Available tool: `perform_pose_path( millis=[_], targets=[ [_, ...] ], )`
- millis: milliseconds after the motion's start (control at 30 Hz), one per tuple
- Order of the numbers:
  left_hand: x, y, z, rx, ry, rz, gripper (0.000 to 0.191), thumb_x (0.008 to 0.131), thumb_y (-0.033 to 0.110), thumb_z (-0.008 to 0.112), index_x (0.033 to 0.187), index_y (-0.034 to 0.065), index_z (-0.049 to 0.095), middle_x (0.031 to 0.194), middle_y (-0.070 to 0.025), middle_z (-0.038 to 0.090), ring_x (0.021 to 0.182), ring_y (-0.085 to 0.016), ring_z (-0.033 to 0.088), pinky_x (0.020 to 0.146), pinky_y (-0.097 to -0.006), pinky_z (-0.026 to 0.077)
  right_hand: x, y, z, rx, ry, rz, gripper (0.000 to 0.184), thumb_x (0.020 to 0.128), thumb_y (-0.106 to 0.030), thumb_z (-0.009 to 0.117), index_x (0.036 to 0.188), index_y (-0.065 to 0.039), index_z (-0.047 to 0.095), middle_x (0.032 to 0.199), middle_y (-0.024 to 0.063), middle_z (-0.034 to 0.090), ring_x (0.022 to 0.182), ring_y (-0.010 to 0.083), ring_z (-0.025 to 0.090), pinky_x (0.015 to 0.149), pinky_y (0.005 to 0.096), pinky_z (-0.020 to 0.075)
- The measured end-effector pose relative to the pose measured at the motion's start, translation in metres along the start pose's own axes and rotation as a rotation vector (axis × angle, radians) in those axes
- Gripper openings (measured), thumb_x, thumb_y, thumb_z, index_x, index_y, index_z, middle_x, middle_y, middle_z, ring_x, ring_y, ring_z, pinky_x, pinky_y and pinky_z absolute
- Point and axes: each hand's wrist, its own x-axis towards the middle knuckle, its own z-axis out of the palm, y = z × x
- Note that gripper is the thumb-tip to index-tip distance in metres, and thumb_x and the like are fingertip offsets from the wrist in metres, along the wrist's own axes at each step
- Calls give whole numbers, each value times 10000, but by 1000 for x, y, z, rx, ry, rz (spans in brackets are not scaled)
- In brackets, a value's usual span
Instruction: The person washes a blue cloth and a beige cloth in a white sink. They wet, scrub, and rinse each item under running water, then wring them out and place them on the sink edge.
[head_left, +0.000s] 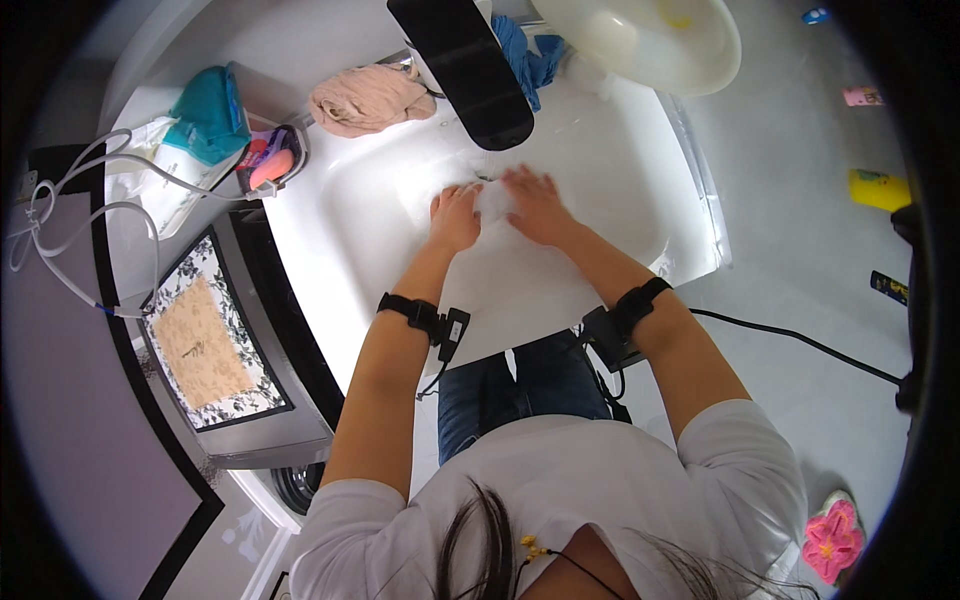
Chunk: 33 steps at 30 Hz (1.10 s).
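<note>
Both of my hands are inside a white sink basin (615, 225), low near its middle. My left hand (456, 217) has its fingers bent, and the tips are hard to see. To its right, my right hand (536, 206) reaches forward with blurred, spread fingers. A pale whitish patch lies between the hands; whether it is water, foam or cloth, I cannot tell. Just beyond the fingertips is a small dark spot (485, 178), perhaps the drain. A long black fixture (472, 75) overhangs the basin above my hands.
A rolled beige towel (371, 101), blue cloth (529, 56) and a pale plastic basin (652, 37) sit along the back. At left are a pink soap bar (272, 169), a teal pouch (208, 116) and a white cable (142, 161). A black cable (795, 337) runs right.
</note>
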Motion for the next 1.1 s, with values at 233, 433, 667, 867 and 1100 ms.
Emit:
perform_pose_path(
  millis=[233, 433, 667, 867, 1100],
  targets=[
    [15, 7, 3, 295, 0, 57, 486, 853, 147, 631, 1338, 135, 585, 1446, -55, 455, 1359, -271, 366, 1154, -504, 232, 1, -4, -15, -65, -148, 32, 676, 944, -429, 598, 1525, -163, 376, 1664, 20, 148, 1537, 342, 44, 1145, 721, 98],
    [27, 4, 9, 312, -26, -10, 507, 849, 247, 646, 1341, 139, 587, 1421, -62, 435, 1331, -276, 368, 1115, -494, 261, 5, -30, 8, -150, -105, 104, 713, 958, -451, 567, 1543, -117, 333, 1662, 19, 155, 1541, 284, 70, 1130, 734, 141],
    [-18, -17, -14, 260, 119, 161, 772, 840, 360, 704, 1504, 126, 388, 1557, -135, 310, 1448, -351, 243, 1169, -553, 178, 1, 10, -12, -96, -20, -72, 824, 942, -468, 587, 1559, -50, 234, 1652, 94, 177, 1532, 299, 129, 1165, 660, 148],
    [-32, -23, -15, 30, -46, 82, 820, 854, 289, 740, 1519, 35, 333, 1595, -266, 220, 1486, -439, 171, 1194, -549, 196, 1, 11, -11, -33, -235, -96, 884, 922, -442, 629, 1558, -9, 195, 1629, 189, 203, 1530, 310, 141, 1220, 498, 144],
    [-87, -7, -42, 14, -134, -113, 874, 824, 275, 777, 1519, 6, 320, 1571, -258, 295, 1485, -420, 200, 1201, -463, 244, -49, 11, -46, 38, -198, 89, 956, 873, -372, 692, 1561, 7, 147, 1632, 222, 142, 1533, 377, 54, 1205, 552, 158]
  ],
)
